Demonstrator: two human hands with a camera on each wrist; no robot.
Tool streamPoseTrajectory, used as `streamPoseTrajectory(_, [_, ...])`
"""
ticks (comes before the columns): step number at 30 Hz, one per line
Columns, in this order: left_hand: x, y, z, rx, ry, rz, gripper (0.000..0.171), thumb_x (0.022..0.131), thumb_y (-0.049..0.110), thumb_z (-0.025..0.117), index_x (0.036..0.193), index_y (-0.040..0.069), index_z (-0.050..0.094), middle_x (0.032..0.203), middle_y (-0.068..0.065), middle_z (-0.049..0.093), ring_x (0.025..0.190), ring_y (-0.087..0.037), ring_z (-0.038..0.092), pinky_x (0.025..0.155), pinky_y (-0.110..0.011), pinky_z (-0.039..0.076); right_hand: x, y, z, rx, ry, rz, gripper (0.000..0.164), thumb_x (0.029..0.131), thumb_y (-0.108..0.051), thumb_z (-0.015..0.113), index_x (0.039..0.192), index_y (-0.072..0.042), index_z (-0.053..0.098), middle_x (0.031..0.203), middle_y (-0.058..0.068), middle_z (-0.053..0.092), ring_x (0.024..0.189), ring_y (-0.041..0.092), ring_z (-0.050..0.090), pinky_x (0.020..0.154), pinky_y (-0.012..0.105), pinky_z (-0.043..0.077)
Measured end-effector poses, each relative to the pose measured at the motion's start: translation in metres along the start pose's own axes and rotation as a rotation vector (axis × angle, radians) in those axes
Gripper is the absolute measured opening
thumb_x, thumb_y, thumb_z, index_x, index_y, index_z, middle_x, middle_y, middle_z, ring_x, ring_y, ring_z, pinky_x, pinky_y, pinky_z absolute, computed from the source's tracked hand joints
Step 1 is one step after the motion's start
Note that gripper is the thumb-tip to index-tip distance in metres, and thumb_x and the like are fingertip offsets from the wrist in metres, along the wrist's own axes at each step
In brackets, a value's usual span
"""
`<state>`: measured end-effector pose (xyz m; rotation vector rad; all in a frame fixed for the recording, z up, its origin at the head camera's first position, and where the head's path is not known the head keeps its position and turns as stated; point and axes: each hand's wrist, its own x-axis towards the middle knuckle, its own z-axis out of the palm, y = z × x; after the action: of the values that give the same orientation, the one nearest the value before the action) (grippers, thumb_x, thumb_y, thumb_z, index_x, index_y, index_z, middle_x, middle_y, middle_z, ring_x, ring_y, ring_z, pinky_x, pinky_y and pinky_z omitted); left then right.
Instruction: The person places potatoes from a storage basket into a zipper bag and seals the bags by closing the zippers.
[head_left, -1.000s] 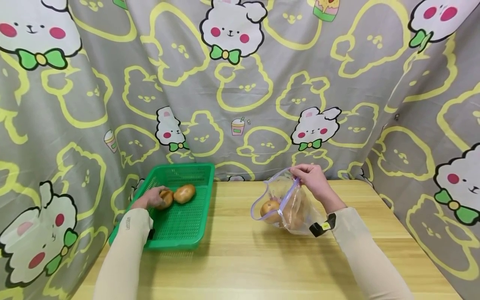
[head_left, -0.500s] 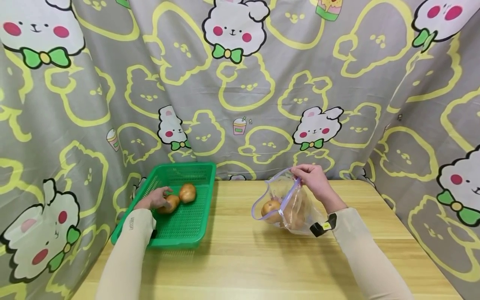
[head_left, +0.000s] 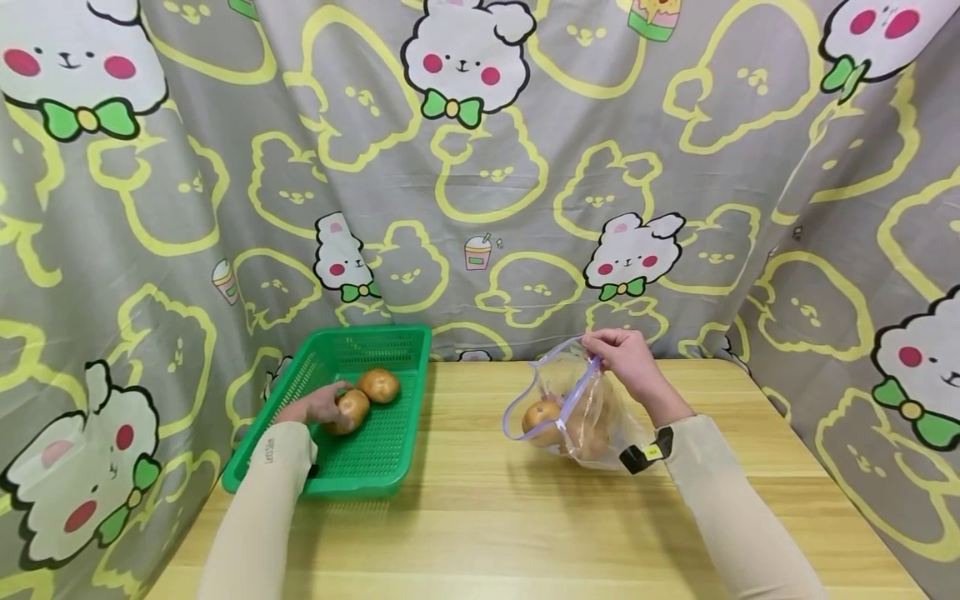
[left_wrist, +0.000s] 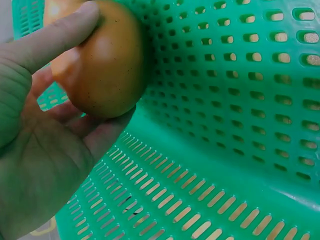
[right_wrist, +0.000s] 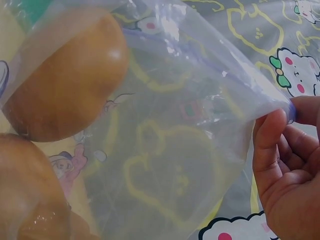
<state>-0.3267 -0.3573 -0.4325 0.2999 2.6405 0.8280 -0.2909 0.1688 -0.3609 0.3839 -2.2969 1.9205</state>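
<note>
Inside the green plastic basket (head_left: pixel 360 482), my left hand (head_left: pixel 324 406) holds a smooth brown potato (head_left: pixel 351 413). The left wrist view shows the thumb over this potato (left_wrist: pixel 112 65) and fingers curled beneath it. Another potato (head_left: pixel 381 386) lies right beside it, toward the back. At the right, my right hand (head_left: pixel 628 362) pinches the upper edge of a clear zip bag (head_left: pixel 626 429) with a purple zip strip. The bag's mouth gapes toward the left. Inside it sit potatoes; one potato (right_wrist: pixel 70 75) shows close up through the plastic in the right wrist view.
A wooden table (head_left: pixel 465 517) carries the basket at its left and the bag at its right. Behind and along both sides hangs a grey patterned curtain (head_left: pixel 465 196). A black strap (head_left: pixel 647 452) sits at the right wrist.
My left hand has shifted slightly right within the basket, with its potato. The other potato has turned and moved a little right. The right hand and bag stay in place.
</note>
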Motion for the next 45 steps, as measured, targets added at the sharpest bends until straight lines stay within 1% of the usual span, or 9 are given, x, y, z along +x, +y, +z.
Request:
streamPoseTrajectory(4, [0.000, 0.002, 0.003, 0.012, -0.012, -0.026, 0.080, 0.077, 0.006, 0.075, 0.140, -0.011, 0.028, 0.122, -0.032, 0.046, 0.104, -0.039, 0.050, 0.085, -0.049, 0.044, 0.000, 0.002, 0.000, 0.002, -0.005, -0.009, 0.033, 0.093, -0.014, 0.061, 0.105, 0.016, 0.063, 0.070, 0.004, 0.061, 0.056, 0.007, 0.050, 0.051, 0.021, 0.047])
streamPoseTrajectory(10, [0.004, 0.007, 0.001, 0.044, 0.022, -0.005, 0.081, 0.073, 0.008, 0.078, 0.136, -0.014, 0.033, 0.114, -0.028, 0.051, 0.098, -0.035, 0.053, 0.082, -0.046, 0.045, -0.001, 0.002, 0.001, -0.016, 0.000, -0.022, 0.034, 0.093, -0.017, 0.062, 0.103, 0.016, 0.064, 0.069, 0.001, 0.061, 0.057, 0.007, 0.051, 0.052, 0.021, 0.047])
streamPoseTrajectory(16, [0.005, 0.017, -0.001, 0.001, 0.039, 0.032, 0.069, 0.072, 0.008, 0.078, 0.127, -0.011, 0.041, 0.105, -0.021, 0.054, 0.088, -0.029, 0.054, 0.075, -0.041, 0.047, 0.000, 0.003, 0.000, -0.023, 0.013, -0.027, 0.033, 0.093, -0.017, 0.062, 0.101, 0.015, 0.065, 0.070, 0.009, 0.062, 0.057, 0.007, 0.050, 0.051, 0.021, 0.047])
streamPoseTrajectory(20, [0.003, 0.028, -0.004, -0.049, 0.048, 0.050, 0.066, 0.074, 0.009, 0.077, 0.127, -0.005, 0.039, 0.109, -0.021, 0.052, 0.089, -0.028, 0.054, 0.074, -0.040, 0.048, -0.001, 0.001, 0.000, -0.022, 0.010, -0.019, 0.034, 0.093, -0.017, 0.062, 0.102, 0.015, 0.065, 0.070, 0.006, 0.062, 0.057, 0.007, 0.051, 0.051, 0.021, 0.046])
streamPoseTrajectory(27, [-0.001, 0.051, -0.010, -0.032, 0.097, 0.161, 0.066, 0.076, 0.011, 0.077, 0.127, -0.004, 0.038, 0.113, -0.022, 0.052, 0.093, -0.031, 0.053, 0.078, -0.043, 0.046, -0.003, -0.003, -0.001, -0.031, -0.003, -0.008, 0.035, 0.093, -0.018, 0.062, 0.104, 0.015, 0.064, 0.072, 0.006, 0.062, 0.058, 0.007, 0.051, 0.052, 0.021, 0.046])
streamPoseTrajectory(31, [-0.004, 0.068, -0.012, -0.031, 0.123, 0.178, 0.070, 0.077, 0.016, 0.078, 0.132, -0.001, 0.037, 0.116, -0.020, 0.052, 0.097, -0.031, 0.053, 0.081, -0.045, 0.045, -0.003, -0.004, -0.002, -0.021, 0.005, -0.014, 0.034, 0.093, -0.017, 0.062, 0.104, 0.015, 0.064, 0.071, 0.005, 0.063, 0.058, 0.007, 0.052, 0.053, 0.021, 0.047])
streamPoseTrajectory(36, [-0.008, 0.097, -0.011, -0.040, 0.159, 0.201, 0.072, 0.079, 0.023, 0.077, 0.136, 0.007, 0.037, 0.119, -0.017, 0.053, 0.100, -0.030, 0.053, 0.082, -0.046, 0.045, -0.002, -0.004, -0.004, -0.013, 0.019, -0.026, 0.035, 0.093, -0.017, 0.062, 0.102, 0.016, 0.064, 0.068, -0.001, 0.062, 0.058, 0.006, 0.052, 0.052, 0.020, 0.047])
streamPoseTrajectory(41, [-0.012, 0.132, -0.004, -0.072, 0.174, 0.222, 0.074, 0.081, 0.029, 0.075, 0.140, 0.013, 0.034, 0.122, -0.016, 0.051, 0.101, -0.029, 0.053, 0.082, -0.045, 0.046, -0.001, -0.007, -0.006, 0.013, 0.032, -0.025, 0.036, 0.092, -0.018, 0.063, 0.102, 0.017, 0.063, 0.069, 0.000, 0.062, 0.058, 0.006, 0.052, 0.053, 0.020, 0.048])
streamPoseTrajectory(45, [-0.016, 0.157, 0.006, -0.129, 0.179, 0.243, 0.075, 0.084, 0.032, 0.072, 0.143, 0.012, 0.031, 0.125, -0.017, 0.050, 0.101, -0.030, 0.054, 0.081, -0.045, 0.046, -0.002, -0.012, -0.006, 0.030, 0.036, -0.030, 0.038, 0.092, -0.017, 0.063, 0.103, 0.019, 0.061, 0.072, 0.005, 0.063, 0.060, 0.006, 0.053, 0.054, 0.020, 0.048])
